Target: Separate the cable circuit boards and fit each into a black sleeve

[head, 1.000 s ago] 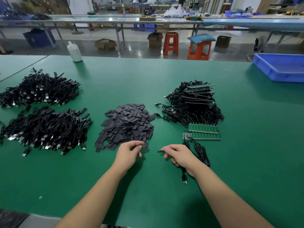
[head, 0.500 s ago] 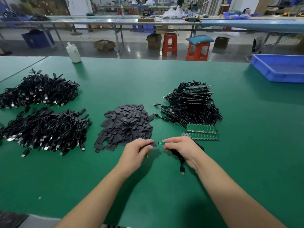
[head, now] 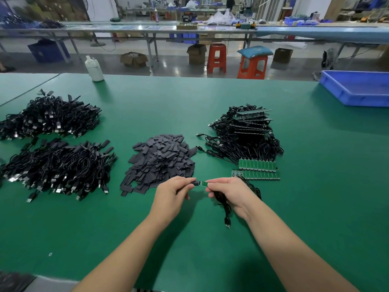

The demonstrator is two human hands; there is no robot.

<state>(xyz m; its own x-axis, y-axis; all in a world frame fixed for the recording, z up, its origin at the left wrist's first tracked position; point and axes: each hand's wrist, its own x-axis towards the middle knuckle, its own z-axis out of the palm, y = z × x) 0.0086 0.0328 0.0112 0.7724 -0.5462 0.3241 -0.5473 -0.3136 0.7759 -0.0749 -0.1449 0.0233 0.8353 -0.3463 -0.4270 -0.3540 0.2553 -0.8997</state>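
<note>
Head view showed left hand (head: pixel 171 193) pinching a black sleeve (head: pixel 195 183), right hand (head: pixel 228 189) pinching the circuit board (head: pixel 203 183); slight misalignment could have jammed the board at the sleeve mouth.

Matt black sleeve (head: pixel 194 183), green circuit board (head: pixel 203 183), matt green table (head: pixel 315 207).

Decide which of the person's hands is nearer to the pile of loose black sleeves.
Left. The left hand sits at the near edge of the pile of loose black sleeves; the right hand lies farther to the pile's right.

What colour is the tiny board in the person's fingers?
Green. The little board, pinched by the right hand, shows best in the head view.
</note>
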